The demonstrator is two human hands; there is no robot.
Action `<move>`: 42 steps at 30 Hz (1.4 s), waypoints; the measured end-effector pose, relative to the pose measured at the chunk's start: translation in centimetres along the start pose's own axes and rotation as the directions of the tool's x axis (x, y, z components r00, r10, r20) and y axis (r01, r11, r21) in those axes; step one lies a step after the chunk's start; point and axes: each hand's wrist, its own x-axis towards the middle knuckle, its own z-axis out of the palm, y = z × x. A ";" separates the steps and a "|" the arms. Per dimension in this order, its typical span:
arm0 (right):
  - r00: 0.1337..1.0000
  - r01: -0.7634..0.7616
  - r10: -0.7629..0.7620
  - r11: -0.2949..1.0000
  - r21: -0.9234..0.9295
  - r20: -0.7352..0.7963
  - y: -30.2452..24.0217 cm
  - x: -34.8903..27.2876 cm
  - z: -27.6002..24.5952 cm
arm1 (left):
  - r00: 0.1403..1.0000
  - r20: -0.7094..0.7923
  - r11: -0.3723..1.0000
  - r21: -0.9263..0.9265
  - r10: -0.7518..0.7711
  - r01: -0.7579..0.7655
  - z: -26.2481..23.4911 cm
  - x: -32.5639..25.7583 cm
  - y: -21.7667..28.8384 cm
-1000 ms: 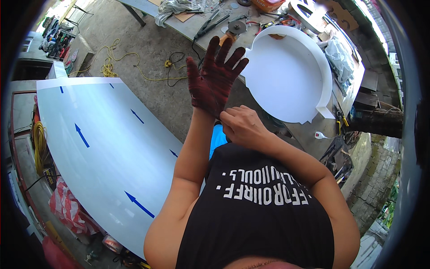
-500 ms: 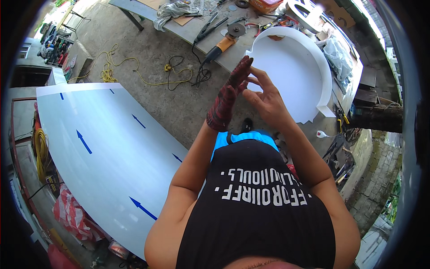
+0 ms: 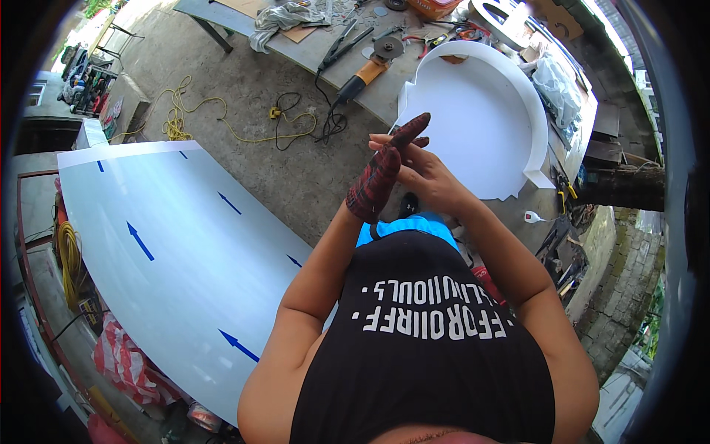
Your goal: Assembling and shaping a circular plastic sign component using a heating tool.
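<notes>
One left hand [image 3: 379, 172] in a red-and-black knit glove [image 3: 366, 198] stays open, seemingly so the bare right hand [image 3: 430, 176] can lace through, its grip too hidden to tell.

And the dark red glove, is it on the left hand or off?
It is on: the glove covers the left hand, with the bare forearm below its cuff. The right hand, touching it, is bare.
</notes>
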 end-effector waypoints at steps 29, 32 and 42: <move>0.937 0.228 -0.331 0.346 -0.910 0.109 -0.2 4.0 7.5 | 0.875 -0.484 0.831 0.499 0.033 0.244 -8.6 0.8 -7.7; 0.913 0.319 -0.300 0.104 -0.942 0.276 -0.6 4.3 8.3 | 0.854 -0.520 0.982 0.138 -0.038 0.128 -7.7 1.8 -6.1; 0.877 0.267 -0.469 0.295 -0.917 0.104 -0.9 4.6 10.4 | 0.851 -0.510 0.886 -0.443 -0.126 -0.134 -8.5 1.1 2.1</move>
